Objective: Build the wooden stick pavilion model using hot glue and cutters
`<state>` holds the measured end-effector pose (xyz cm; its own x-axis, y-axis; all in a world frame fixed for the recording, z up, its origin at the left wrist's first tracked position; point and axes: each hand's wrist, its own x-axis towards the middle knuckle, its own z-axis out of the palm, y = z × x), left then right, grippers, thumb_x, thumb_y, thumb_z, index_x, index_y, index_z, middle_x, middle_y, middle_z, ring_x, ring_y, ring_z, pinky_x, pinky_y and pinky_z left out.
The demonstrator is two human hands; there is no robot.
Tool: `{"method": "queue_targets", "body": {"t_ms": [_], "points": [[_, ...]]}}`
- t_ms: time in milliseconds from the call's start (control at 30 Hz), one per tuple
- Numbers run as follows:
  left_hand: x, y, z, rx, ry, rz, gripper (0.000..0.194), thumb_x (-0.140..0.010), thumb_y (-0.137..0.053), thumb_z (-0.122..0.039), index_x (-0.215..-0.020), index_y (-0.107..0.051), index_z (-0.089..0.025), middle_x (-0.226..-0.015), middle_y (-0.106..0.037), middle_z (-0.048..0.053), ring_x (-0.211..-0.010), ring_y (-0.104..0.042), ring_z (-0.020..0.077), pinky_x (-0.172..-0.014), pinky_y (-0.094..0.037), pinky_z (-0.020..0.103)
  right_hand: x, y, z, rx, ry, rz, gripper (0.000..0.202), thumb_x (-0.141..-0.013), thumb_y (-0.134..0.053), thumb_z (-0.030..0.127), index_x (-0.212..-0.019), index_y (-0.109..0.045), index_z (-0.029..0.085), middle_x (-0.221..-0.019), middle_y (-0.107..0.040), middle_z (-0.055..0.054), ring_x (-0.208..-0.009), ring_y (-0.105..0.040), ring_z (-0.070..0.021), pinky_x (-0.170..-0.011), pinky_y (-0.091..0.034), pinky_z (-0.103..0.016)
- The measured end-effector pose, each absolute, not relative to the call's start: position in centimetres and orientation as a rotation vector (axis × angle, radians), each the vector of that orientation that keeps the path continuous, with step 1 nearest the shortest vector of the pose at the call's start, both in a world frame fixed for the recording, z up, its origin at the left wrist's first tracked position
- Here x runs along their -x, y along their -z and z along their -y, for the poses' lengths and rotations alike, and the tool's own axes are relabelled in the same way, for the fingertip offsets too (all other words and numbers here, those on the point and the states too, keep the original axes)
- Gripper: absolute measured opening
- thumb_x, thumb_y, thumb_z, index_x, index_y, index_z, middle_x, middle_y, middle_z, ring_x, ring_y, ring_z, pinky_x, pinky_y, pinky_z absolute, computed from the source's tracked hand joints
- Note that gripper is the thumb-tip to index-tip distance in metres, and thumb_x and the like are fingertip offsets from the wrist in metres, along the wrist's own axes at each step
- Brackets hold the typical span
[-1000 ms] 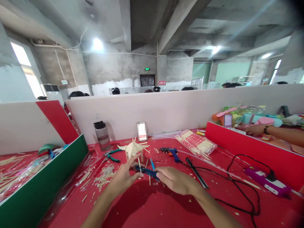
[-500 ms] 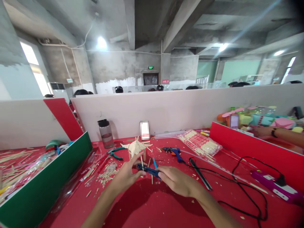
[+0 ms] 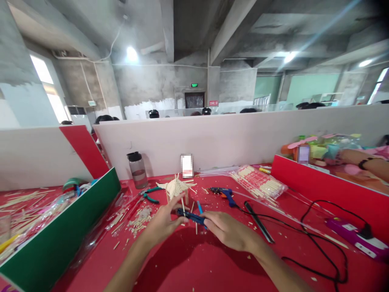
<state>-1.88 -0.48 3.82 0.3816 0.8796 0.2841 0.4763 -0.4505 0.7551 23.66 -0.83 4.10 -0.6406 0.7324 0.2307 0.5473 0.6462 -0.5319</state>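
Right grip (image 3: 226, 229) clasps a dark-blue handheld tool (image 3: 196, 217); left grip (image 3: 162, 222) pinches a slim pale wooden stick (image 3: 183, 202), still loose; the small pale-stick model (image 3: 176, 187) already stands roofed.

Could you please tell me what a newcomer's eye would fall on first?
Probably the right hand, holding a dark blue tool at centre, with the left hand at its other end. Just beyond stands a small peaked-roof stick model. At right, a purple power strip stands out.

The hands (image 3: 227, 230) partly hide the dark blue tool (image 3: 195, 217).
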Motion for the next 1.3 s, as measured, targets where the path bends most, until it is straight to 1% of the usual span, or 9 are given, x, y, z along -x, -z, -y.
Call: {"method": "queue_targets", "body": {"t_ms": [67, 133, 233, 300, 433, 667, 1000, 1133, 1300], "points": [[1.8, -4.0, 0.5, -2.084, -0.914, -1.178, 0.071, -0.086, -0.067, -0.027, -0.150, -0.037, -0.024, -0.113, -0.075, 0.008, -0.100, -0.071, 0.0226, -0.095, -0.049, 0.033, -23.5, -4.1, 0.9, 1.003, -0.619, 2.419, 0.035, -0.104, -0.034, 0.035, -0.104, -0.066, 0.021, -0.095, -0.072, -0.007, -0.086, -0.064, -0.0218, -0.076, -0.040, -0.029], [1.8, -4.0, 0.6, -2.098, -0.906, -1.194, 0.070, -0.086, -0.066, -0.027, -0.150, -0.038, -0.024, -0.114, -0.075, 0.008, -0.102, -0.070, 0.0225, -0.096, -0.048, 0.031, -23.3, -4.1, 1.1, 1.013, -0.640, 2.402, 0.038, -0.105, -0.032, 0.036, -0.095, -0.065, 0.020, -0.091, -0.071, -0.006, -0.082, -0.063, -0.0213, -0.073, -0.039, -0.030], [1.9, -4.0, 0.6, -2.107, -0.899, -1.184, 0.070, -0.087, -0.065, -0.028, -0.151, -0.036, -0.024, -0.114, -0.075, 0.007, -0.101, -0.070, 0.0220, -0.095, -0.048, 0.031, -22.9, -3.9, 1.2, 1.053, -0.633, 2.372, 0.043, -0.105, -0.028, 0.038, -0.083, -0.060, 0.020, -0.081, -0.068, -0.004, -0.074, -0.061, -0.0195, -0.068, -0.035, -0.029], [2.0, -3.9, 0.6, -2.116, -0.899, -1.174, 0.071, -0.088, -0.064, -0.030, -0.152, -0.034, -0.024, -0.115, -0.075, 0.007, -0.101, -0.071, 0.0221, -0.094, -0.049, 0.031, -22.6, -3.6, 1.1, 1.078, -0.626, 2.350, 0.044, -0.106, -0.028, 0.040, -0.079, -0.058, 0.021, -0.078, -0.067, -0.004, -0.072, -0.060, -0.0189, -0.066, -0.034, -0.029], [2.2, -3.9, 0.4, -2.131, -0.899, -1.190, 0.071, -0.089, -0.065, -0.032, -0.153, -0.033, -0.025, -0.114, -0.075, 0.008, -0.103, -0.070, 0.0230, -0.094, -0.049, 0.032, -22.4, -3.1, 0.9, 1.086, -0.612, 2.336, 0.042, -0.105, -0.028, 0.040, -0.079, -0.055, 0.021, -0.077, -0.066, -0.003, -0.071, -0.059, -0.0186, -0.065, -0.033, -0.029], [2.1, -4.1, 0.4, -2.109, -0.900, -1.215, 0.067, -0.087, -0.064, -0.027, -0.149, -0.039, -0.024, -0.117, -0.074, 0.009, -0.104, -0.070, 0.0233, -0.096, -0.049, 0.033, -22.2, -3.0, 0.9, 1.076, -0.604, 2.327, 0.042, -0.105, -0.028, 0.038, -0.079, -0.056, 0.020, -0.077, -0.067, -0.004, -0.072, -0.061, -0.0190, -0.065, -0.033, -0.029], [2.5, -3.6, 0.2, -2.112, -0.912, -1.204, 0.068, -0.087, -0.065, -0.026, -0.149, -0.038, -0.024, -0.117, -0.074, 0.008, -0.107, -0.069, 0.0223, -0.097, -0.049, 0.031, -21.8, -2.9, 1.1, 1.094, -0.635, 2.329, 0.041, -0.106, -0.027, 0.037, -0.082, -0.057, 0.020, -0.075, -0.067, -0.003, -0.068, -0.062, -0.0177, -0.062, -0.032, -0.028], [2.5, -3.5, 0.1, -2.110, -0.913, -1.198, 0.068, -0.086, -0.065, -0.025, -0.149, -0.038, -0.024, -0.116, -0.074, 0.007, -0.105, -0.070, 0.0222, -0.096, -0.049, 0.031, -21.8, -2.7, 1.1, 1.109, -0.586, 2.333, 0.041, -0.106, -0.027, 0.035, -0.084, -0.058, 0.020, -0.079, -0.069, -0.004, -0.073, -0.064, -0.0187, -0.064, -0.033, -0.028], [2.5, -3.7, 0.1, -2.120, -0.910, -1.217, 0.068, -0.086, -0.066, -0.028, -0.148, -0.039, -0.026, -0.115, -0.074, 0.007, -0.107, -0.069, 0.0227, -0.096, -0.049, 0.031, -21.7, -2.6, 1.2, 1.149, -0.517, 2.360, 0.040, -0.106, -0.026, 0.035, -0.086, -0.058, 0.020, -0.078, -0.069, -0.005, -0.070, -0.063, -0.0192, -0.062, -0.031, -0.029]]}}
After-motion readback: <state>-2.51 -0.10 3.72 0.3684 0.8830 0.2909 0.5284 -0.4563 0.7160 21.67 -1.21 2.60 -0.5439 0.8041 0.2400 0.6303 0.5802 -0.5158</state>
